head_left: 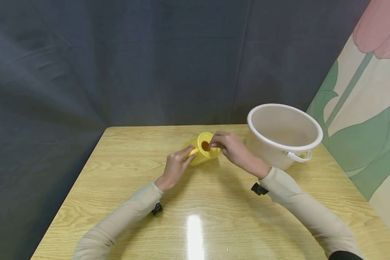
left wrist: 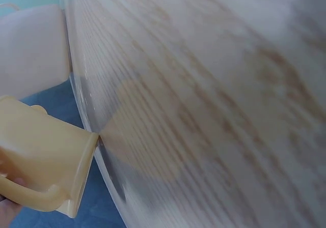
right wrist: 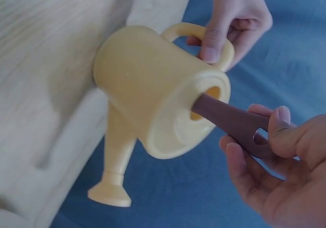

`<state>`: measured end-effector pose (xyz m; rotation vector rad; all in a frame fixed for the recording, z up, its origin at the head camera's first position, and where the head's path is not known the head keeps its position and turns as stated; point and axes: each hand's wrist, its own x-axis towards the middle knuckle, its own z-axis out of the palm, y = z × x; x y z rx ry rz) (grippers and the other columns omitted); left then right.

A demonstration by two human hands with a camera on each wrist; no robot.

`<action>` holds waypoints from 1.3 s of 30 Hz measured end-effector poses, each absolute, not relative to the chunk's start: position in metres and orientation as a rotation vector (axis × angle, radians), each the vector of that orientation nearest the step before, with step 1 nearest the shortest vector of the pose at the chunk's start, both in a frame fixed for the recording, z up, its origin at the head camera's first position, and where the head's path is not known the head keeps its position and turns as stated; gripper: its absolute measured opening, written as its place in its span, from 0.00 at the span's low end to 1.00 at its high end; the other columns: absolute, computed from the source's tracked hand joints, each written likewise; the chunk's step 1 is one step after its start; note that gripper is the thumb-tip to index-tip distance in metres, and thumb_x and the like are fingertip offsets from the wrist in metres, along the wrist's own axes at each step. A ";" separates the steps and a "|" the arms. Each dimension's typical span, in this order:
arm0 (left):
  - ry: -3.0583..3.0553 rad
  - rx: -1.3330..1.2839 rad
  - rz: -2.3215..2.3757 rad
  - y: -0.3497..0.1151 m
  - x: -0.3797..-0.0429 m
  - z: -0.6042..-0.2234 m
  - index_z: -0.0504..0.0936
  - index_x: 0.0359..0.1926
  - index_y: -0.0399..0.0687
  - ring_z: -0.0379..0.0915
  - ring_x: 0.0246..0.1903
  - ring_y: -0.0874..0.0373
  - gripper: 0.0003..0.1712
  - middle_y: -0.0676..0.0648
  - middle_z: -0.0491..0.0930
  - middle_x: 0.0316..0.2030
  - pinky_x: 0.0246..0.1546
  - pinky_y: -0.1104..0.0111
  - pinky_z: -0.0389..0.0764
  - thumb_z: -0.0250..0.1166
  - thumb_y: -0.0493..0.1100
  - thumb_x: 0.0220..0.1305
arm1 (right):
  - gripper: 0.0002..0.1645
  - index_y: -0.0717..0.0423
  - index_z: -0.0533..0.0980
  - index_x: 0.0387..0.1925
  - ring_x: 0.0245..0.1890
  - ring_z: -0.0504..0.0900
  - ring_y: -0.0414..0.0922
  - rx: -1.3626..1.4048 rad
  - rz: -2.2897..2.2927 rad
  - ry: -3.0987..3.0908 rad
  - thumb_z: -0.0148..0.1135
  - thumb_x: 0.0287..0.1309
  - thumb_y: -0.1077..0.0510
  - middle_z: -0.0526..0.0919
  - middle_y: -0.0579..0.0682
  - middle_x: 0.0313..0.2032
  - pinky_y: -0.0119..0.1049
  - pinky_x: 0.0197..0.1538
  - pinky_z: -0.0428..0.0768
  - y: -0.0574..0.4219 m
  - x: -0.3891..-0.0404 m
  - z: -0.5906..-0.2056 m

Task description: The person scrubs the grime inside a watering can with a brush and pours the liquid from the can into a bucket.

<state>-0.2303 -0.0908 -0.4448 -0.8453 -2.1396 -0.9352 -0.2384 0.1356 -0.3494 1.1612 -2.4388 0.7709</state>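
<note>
A yellow watering can is tilted over on the table, its top opening facing the right hand and its spout pointing down in the right wrist view. The left hand grips the can's loop handle, thumb on the outside. With thumb and fingers, the right hand pinches the end of a flat brown handle that has a hole in it. The other end of this brown piece runs into the can's opening and is hidden inside. In the left wrist view the can shows its base rim.
A large white bucket with a white carry handle stands right of the right hand. The wood-grain table meets a dark curtain at the back. A flower-painted wall borders the right side.
</note>
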 end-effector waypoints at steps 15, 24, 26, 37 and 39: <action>-2.126 -0.858 -0.920 -0.089 -0.230 -0.445 0.83 0.50 0.33 0.82 0.47 0.43 0.18 0.33 0.81 0.48 0.46 0.65 0.83 0.71 0.34 0.59 | 0.04 0.63 0.82 0.31 0.34 0.83 0.49 1.131 0.650 -2.485 0.66 0.60 0.64 0.82 0.52 0.32 0.43 0.36 0.85 0.133 -0.235 -0.358; -2.148 -0.857 -0.904 -0.089 -0.230 -0.444 0.82 0.52 0.32 0.81 0.47 0.43 0.18 0.33 0.81 0.48 0.46 0.66 0.83 0.70 0.34 0.60 | 0.03 0.62 0.82 0.31 0.33 0.83 0.48 1.116 0.659 -2.495 0.67 0.60 0.64 0.82 0.52 0.32 0.42 0.36 0.85 0.132 -0.236 -0.360; -2.145 -0.856 -0.910 -0.089 -0.230 -0.444 0.82 0.52 0.32 0.81 0.47 0.43 0.18 0.33 0.81 0.48 0.46 0.66 0.83 0.70 0.34 0.60 | 0.02 0.62 0.82 0.31 0.34 0.83 0.49 1.121 0.670 -2.484 0.67 0.59 0.65 0.82 0.52 0.32 0.42 0.37 0.85 0.134 -0.236 -0.357; -2.122 -0.855 -0.928 -0.089 -0.230 -0.444 0.83 0.50 0.33 0.81 0.48 0.43 0.18 0.34 0.81 0.48 0.47 0.65 0.82 0.71 0.35 0.59 | 0.03 0.62 0.82 0.33 0.35 0.84 0.49 1.091 0.704 -2.451 0.66 0.60 0.65 0.84 0.52 0.34 0.44 0.38 0.85 0.139 -0.234 -0.338; -2.121 -0.852 -0.926 -0.089 -0.231 -0.445 0.83 0.50 0.33 0.81 0.48 0.43 0.18 0.34 0.81 0.48 0.47 0.65 0.82 0.71 0.35 0.59 | 0.02 0.61 0.83 0.33 0.35 0.85 0.49 1.086 0.677 -2.462 0.66 0.60 0.64 0.84 0.51 0.34 0.43 0.37 0.84 0.139 -0.233 -0.339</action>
